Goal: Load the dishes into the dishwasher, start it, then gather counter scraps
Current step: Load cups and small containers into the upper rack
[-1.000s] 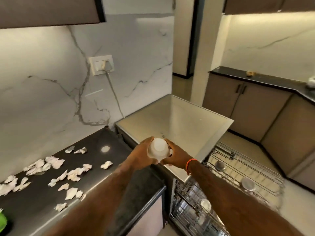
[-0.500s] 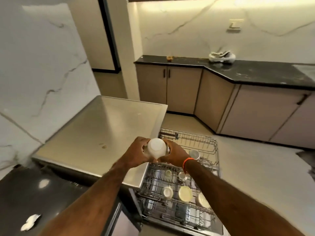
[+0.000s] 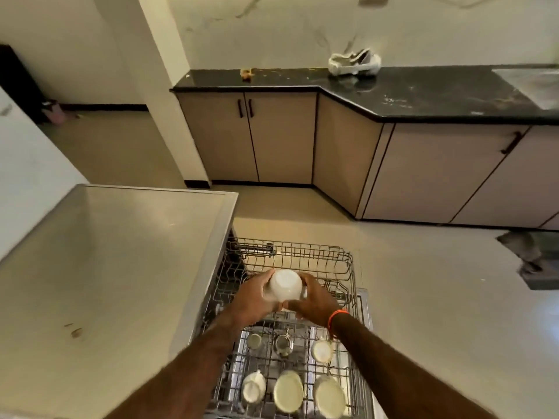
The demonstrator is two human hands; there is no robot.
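I hold a white bowl upside down between both hands, above the pulled-out upper wire rack of the dishwasher. My left hand grips its left side and my right hand, with an orange wristband, grips its right side. Below and nearer to me, the lower rack holds several pale bowls and cups, among them a round bowl and a white cup. The steel dishwasher top lies to the left.
Beige base cabinets with a black counter run along the far wall. A crumpled white bag and a small brown scrap sit on that counter. Tiled floor lies right of the racks.
My view has swung right, away from the scrap-strewn counter. Both hands have carried the bowl from over the steel top to above the upper rack.
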